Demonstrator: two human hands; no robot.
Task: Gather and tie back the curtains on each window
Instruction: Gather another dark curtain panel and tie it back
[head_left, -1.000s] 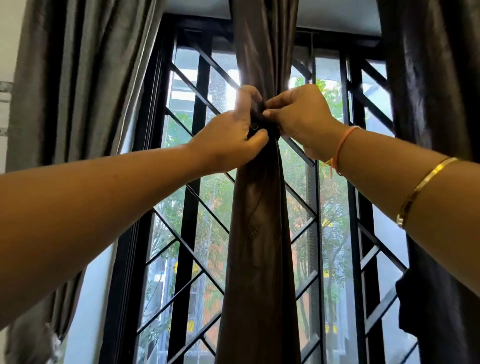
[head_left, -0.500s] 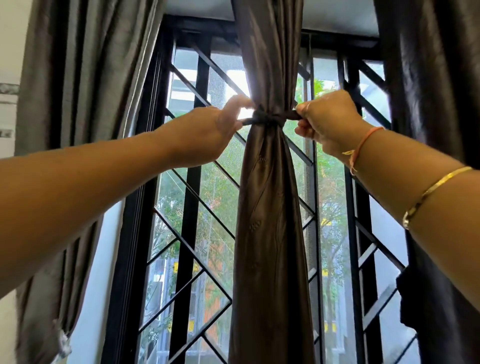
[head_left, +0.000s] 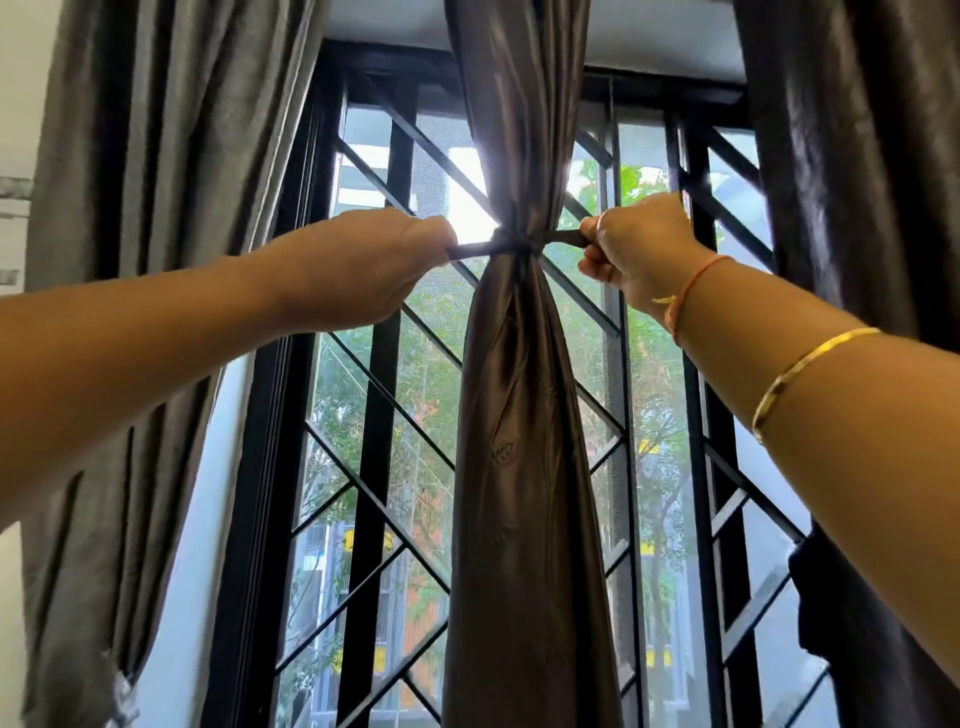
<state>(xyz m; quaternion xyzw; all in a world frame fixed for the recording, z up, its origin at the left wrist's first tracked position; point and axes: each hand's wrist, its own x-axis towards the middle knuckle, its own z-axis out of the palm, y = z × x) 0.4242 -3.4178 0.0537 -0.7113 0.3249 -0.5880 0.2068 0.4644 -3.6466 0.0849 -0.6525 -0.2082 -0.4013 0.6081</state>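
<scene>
A dark brown curtain (head_left: 519, 467) hangs gathered into a narrow bundle at the middle of the window. A dark tie band (head_left: 511, 244) is knotted round it at about hand height. My left hand (head_left: 374, 265) grips the band's left end, pulled out to the left of the knot. My right hand (head_left: 639, 244) grips the right end, pulled out to the right. Both ends run taut and roughly level from the knot.
A grey curtain (head_left: 156, 260) hangs at the left and a dark curtain (head_left: 857, 208) at the right. Behind the bundle stands a black window grille (head_left: 374, 467) with diagonal bars. Trees and buildings show outside.
My hands have moved apart from the knot, the left one leftward and the right one rightward, drawing the band's ends out taut. The knot has tightened round the curtain.
</scene>
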